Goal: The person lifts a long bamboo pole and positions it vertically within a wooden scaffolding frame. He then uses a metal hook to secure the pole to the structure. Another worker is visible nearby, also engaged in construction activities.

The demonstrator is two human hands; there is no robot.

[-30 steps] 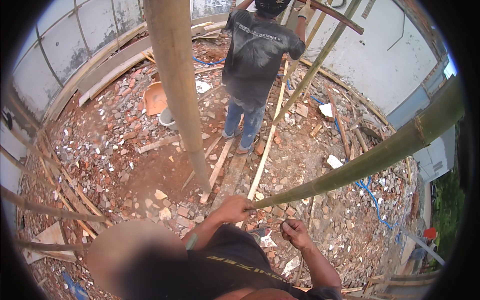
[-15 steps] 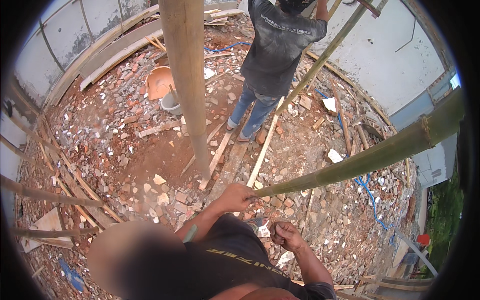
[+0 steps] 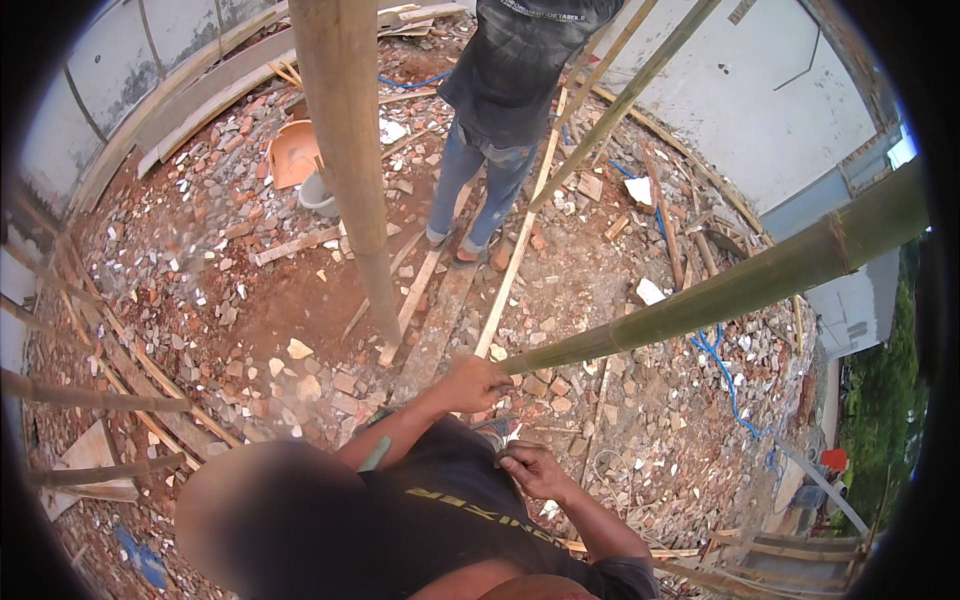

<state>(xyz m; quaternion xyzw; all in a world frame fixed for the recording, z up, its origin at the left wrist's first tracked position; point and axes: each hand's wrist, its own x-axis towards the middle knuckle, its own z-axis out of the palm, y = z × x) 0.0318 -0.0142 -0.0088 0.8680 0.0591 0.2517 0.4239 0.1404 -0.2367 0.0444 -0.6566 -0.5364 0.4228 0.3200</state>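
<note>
My left hand (image 3: 472, 384) is closed at waist height, its fingers curled. A green bamboo pole (image 3: 700, 290) slants in from the right, and its thin end meets my left fingers in the picture. I cannot tell whether they touch it or only cover its foot. Close to my dark shirt, my right hand (image 3: 532, 470) has its fingers bent and pressed together; anything in them is hidden. A thicker, brownish pole (image 3: 345, 150) stands ahead, left of centre. Beyond it a co-worker (image 3: 495, 110) in a dark shirt and jeans stands, turned away from me.
Broken brick and stone rubble (image 3: 300, 380) covers the ground. Long boards (image 3: 520, 260) lie near the co-worker's feet. Far left are an orange basin (image 3: 294, 155) and a grey bucket (image 3: 318, 195). A blue hose (image 3: 735, 390) lies right; several poles (image 3: 100, 390) cross the left side.
The whole view has shifted, moving most things left and up. My right hand has come left, nearer my body. The co-worker stands more upright, farther toward the upper edge.
</note>
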